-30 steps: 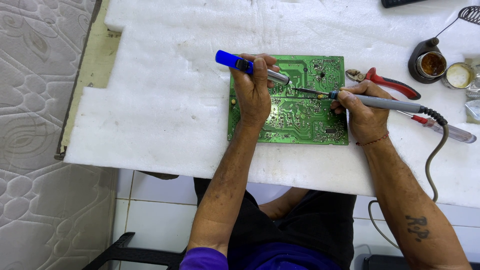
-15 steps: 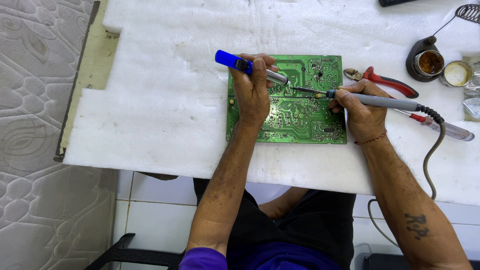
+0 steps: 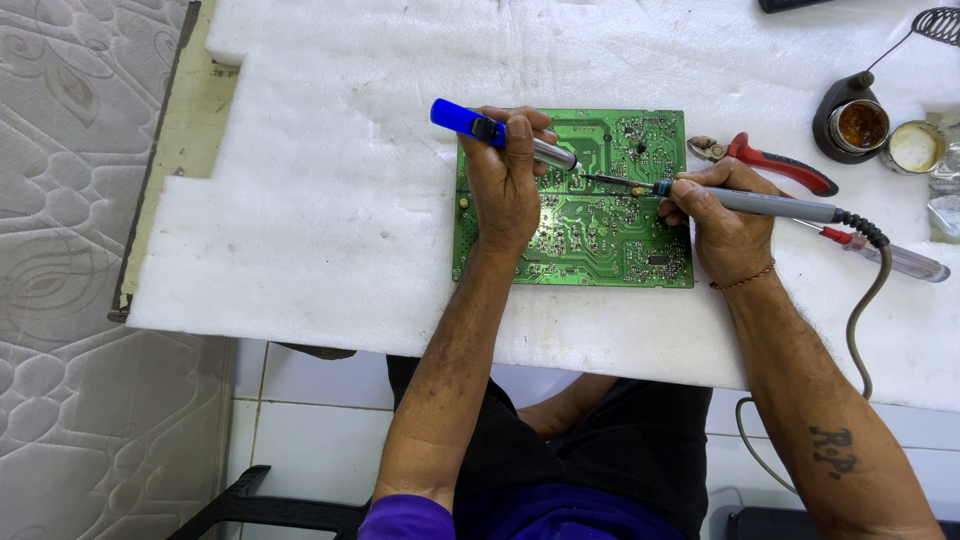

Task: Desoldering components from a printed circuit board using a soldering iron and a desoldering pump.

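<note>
A green circuit board [image 3: 600,235] lies solder side up on a white foam sheet [image 3: 330,220]. My left hand [image 3: 505,180] rests on the board's left part and grips a blue-and-silver desoldering pump [image 3: 500,135], its nozzle pointing right toward the middle of the board. My right hand [image 3: 720,220] holds a grey soldering iron [image 3: 770,205] by its handle. The iron's tip touches the board close to the pump's nozzle. A grey cable [image 3: 865,300] runs from the iron down off the table edge.
Red-handled pliers [image 3: 775,165] lie just right of the board. A red-and-clear screwdriver [image 3: 880,255] lies under the iron. A black iron stand with a flux tin [image 3: 855,120] and a small round tin [image 3: 915,147] sit at the far right. A quilted mattress [image 3: 70,250] is on the left.
</note>
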